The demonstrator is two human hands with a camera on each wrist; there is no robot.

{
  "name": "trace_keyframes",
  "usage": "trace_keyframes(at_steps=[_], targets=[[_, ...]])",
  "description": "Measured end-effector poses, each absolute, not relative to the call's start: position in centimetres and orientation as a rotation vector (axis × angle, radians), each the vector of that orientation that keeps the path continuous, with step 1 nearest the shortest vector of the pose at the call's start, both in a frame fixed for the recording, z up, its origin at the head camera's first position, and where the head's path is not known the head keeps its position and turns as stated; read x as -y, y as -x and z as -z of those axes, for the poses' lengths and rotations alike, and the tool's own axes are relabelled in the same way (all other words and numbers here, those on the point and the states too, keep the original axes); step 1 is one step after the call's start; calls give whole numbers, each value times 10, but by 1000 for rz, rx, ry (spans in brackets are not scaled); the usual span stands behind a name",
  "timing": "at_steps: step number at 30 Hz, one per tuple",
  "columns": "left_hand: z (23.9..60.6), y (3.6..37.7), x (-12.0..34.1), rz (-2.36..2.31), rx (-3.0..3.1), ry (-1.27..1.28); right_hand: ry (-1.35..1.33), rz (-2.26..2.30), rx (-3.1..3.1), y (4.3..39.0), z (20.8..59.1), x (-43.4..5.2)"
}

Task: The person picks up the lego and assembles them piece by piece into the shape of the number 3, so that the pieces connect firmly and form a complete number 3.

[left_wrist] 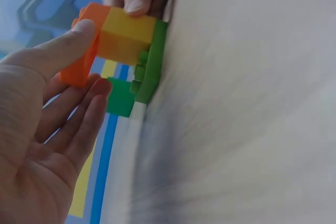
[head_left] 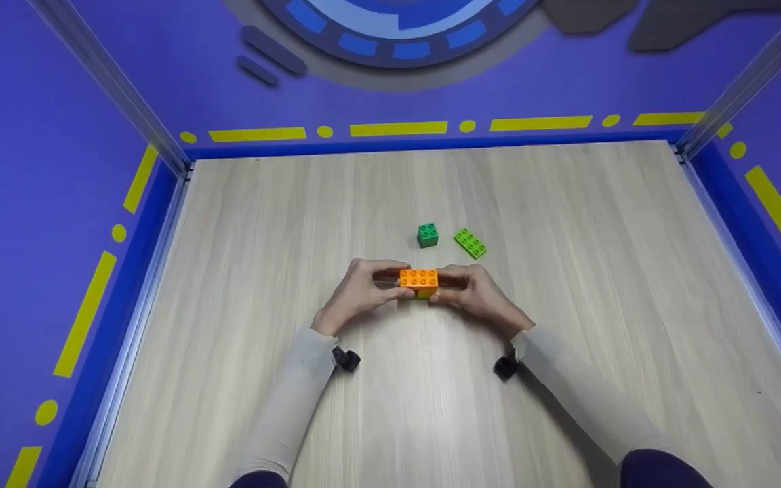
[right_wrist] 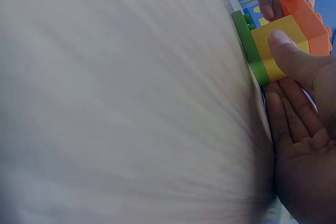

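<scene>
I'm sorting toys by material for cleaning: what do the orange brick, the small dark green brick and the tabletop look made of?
Orange brick: apparently moulded hard plastic, smooth with a slight sheen, uniform colour, crisp round studs. Small dark green brick: the same kind of studded plastic, by its look. Tabletop: pale wood-grain surface, matt; whether solid wood or printed laminate cannot be told.

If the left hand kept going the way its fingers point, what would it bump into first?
Probably the orange brick it already pinches; past that, the right hand on the other end.
</scene>
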State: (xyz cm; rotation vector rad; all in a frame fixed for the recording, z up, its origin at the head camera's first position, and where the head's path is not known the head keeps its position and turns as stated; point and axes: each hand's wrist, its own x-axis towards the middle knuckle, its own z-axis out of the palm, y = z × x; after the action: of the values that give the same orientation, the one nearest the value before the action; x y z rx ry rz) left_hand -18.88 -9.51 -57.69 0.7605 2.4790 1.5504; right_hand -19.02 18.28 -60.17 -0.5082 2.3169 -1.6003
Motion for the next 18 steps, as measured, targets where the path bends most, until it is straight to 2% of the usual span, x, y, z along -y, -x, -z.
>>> trace_keyframes(at_steps=[18], targets=[[587, 183, 93, -1693, -2389, -589, 527, 1608, -2285, 190, 600, -182]])
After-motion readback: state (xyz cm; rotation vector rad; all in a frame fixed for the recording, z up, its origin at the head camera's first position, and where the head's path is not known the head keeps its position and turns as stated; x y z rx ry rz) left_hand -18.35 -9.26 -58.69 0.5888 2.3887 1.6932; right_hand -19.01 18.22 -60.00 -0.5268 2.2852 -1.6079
